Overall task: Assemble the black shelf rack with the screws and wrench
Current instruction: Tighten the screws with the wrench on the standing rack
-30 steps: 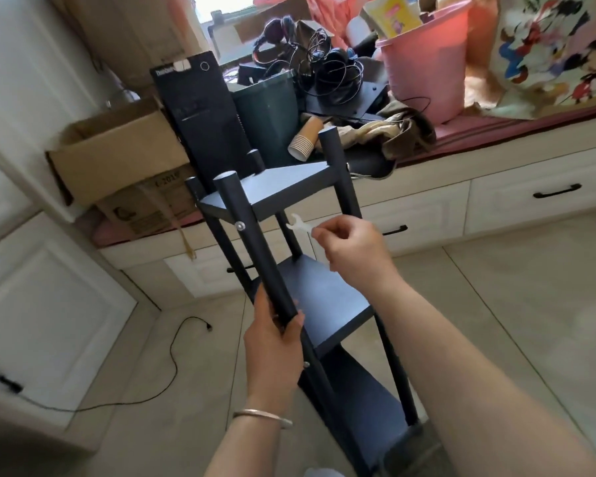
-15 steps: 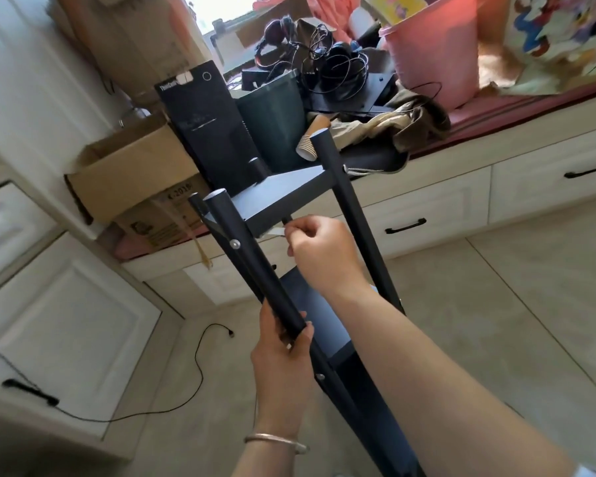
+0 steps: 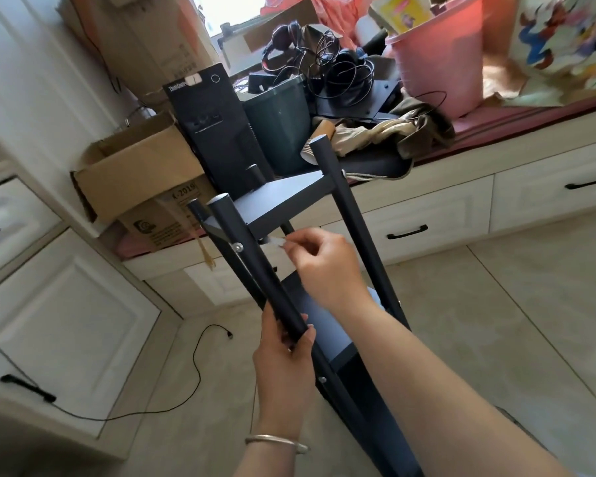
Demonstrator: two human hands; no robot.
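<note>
A: Which step is this?

B: Tightening, I'd judge; the rack (image 3: 289,201) stands tilted on the floor, three shelves already fixed between the posts; the left hand (image 3: 284,366) is wrapped round the near post (image 3: 255,266) to steady it; the right hand (image 3: 324,263) pinches a small pale wrench (image 3: 276,241) under the top shelf, just right of a screw (image 3: 237,247) in that post.

A: Is the wrench on a screw?

B: I cannot tell; its head is hidden behind the post; it seems aimed at a fitting on the inner side.

A: What does the next move call for?

B: Probably seating the wrench squarely and turning in short arcs, since the shelf above leaves little swing; the left hand must brace the post so the rack does not twist.

A: Any writing?

B: The black computer tower (image 3: 214,125) on the worktop reads "ThinkCentre", partly covered by a label; the lower cardboard box (image 3: 166,218) shows "K-2019"; the bag's cartoon print (image 3: 565,36) carries no legible words.
</note>
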